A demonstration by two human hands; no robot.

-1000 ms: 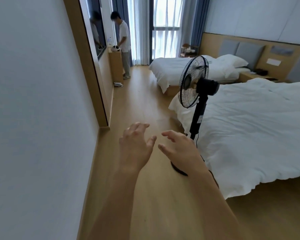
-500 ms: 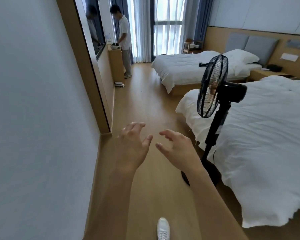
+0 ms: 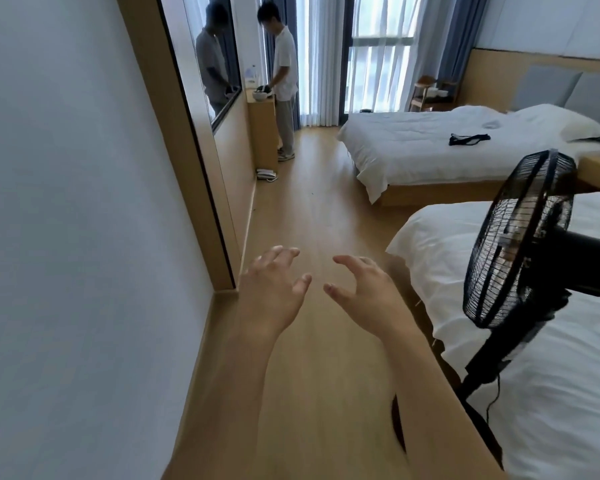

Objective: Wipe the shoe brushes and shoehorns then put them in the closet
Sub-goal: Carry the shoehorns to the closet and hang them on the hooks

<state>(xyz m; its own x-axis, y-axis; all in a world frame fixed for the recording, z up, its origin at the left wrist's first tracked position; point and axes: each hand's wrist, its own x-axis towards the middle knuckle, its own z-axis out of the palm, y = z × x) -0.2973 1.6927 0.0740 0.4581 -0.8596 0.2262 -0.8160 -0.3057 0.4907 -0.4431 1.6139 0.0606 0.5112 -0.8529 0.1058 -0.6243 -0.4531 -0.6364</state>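
Note:
My left hand [image 3: 272, 289] and my right hand [image 3: 364, 289] are held out in front of me over the wooden floor [image 3: 323, 216], palms down, a small gap between them. Their fingers are loosely curled and hold nothing. No shoe brush, shoehorn, cloth or closet shows in this view.
A white wall [image 3: 66, 237] with a wood-framed mirror [image 3: 201, 81] runs along the left. A black standing fan [image 3: 520, 244] stands close on the right beside a white bed [image 3: 568, 393]. A second bed [image 3: 430, 143] lies farther back. A person [image 3: 283, 81] stands at a wooden cabinet [image 3: 262, 133] down the aisle.
The view has moved forward along the aisle; the fan has slid to the right and nearer. Both hands keep the same loose pose. The white shoe seen half a second ago is out of view.

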